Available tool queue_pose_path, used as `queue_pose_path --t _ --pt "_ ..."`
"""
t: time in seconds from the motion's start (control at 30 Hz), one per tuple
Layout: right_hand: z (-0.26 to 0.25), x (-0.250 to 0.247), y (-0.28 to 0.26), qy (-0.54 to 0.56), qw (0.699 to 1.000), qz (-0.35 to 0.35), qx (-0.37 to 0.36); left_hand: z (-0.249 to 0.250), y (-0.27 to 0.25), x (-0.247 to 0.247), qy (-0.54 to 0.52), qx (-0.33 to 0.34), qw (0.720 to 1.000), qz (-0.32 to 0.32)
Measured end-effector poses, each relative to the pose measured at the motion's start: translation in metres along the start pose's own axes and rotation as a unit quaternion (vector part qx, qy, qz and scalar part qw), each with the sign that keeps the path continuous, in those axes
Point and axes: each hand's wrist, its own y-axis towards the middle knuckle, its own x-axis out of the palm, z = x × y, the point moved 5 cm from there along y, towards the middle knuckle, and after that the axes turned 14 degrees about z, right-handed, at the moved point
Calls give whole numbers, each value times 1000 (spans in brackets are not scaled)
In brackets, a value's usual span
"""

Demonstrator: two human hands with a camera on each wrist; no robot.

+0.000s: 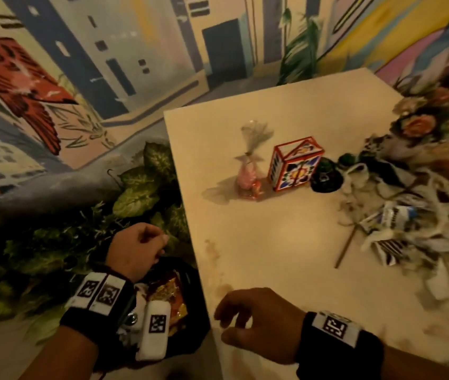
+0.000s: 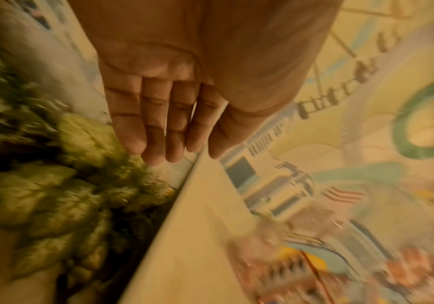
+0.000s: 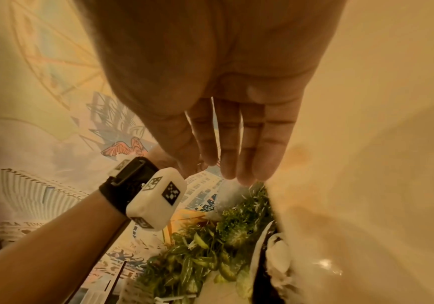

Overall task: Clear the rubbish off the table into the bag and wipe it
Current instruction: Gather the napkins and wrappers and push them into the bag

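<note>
A black rubbish bag [image 1: 193,307] hangs open below the table's left edge, with an orange wrapper [image 1: 170,295] and white scraps inside. My left hand [image 1: 155,246] hovers just above the bag and holds nothing; the left wrist view shows its fingers [image 2: 158,142] straight. Beside the bag, my right hand [image 1: 227,323] reaches over the near left edge of the cream table [image 1: 286,242] with relaxed, empty fingers [image 3: 239,162]. A heap of torn paper and wrappers [image 1: 407,218] lies on the table's right side, next to a thin stick [image 1: 346,249]. Brownish stains [image 1: 213,252] mark the top near my right hand.
A pink cellophane gift pouch [image 1: 248,175], a colourful patterned box [image 1: 294,167] and a dark round object [image 1: 326,176] stand mid-table. Artificial flowers [image 1: 421,124] line the right edge. Leafy plants [image 1: 141,187] fill the floor left of the table, under a painted wall.
</note>
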Motion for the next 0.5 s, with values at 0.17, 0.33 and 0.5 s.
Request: queue_pose_path --t 0.17,0.33,0.5 --pt "49 -56 -32 -11 999 26 38 50 -32 53 8 39 998 -38" --pt "86 -108 -46 -53 990 114 68 86 -49 102 20 71 992 -99" --pt "118 -165 -58 -121 966 194 124 107 -56 145 46 116 979 -162"
